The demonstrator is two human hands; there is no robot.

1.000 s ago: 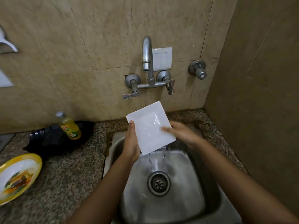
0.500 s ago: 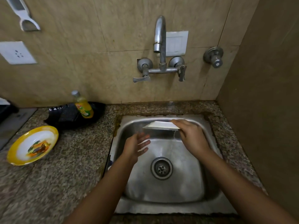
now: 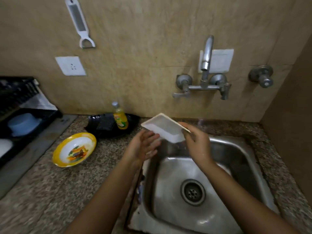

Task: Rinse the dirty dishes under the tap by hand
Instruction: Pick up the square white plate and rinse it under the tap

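Note:
My right hand grips the right edge of a white square plate, tilted above the sink's back left corner. My left hand is spread under the plate's left lower corner, fingers straight, touching or nearly touching it. Water drips from the plate into the steel sink. The tap on the wall runs no visible stream. A yellow-rimmed plate with food remains lies on the granite counter to the left.
A yellow dish-soap bottle stands on a black tray by the wall. A black dish rack with a blue bowl sits at far left. A grater hangs on the wall.
The plate went from upright under the tap down into the sink, then left and up with my right hand. My left hand released it and now reaches under it. My view swung left.

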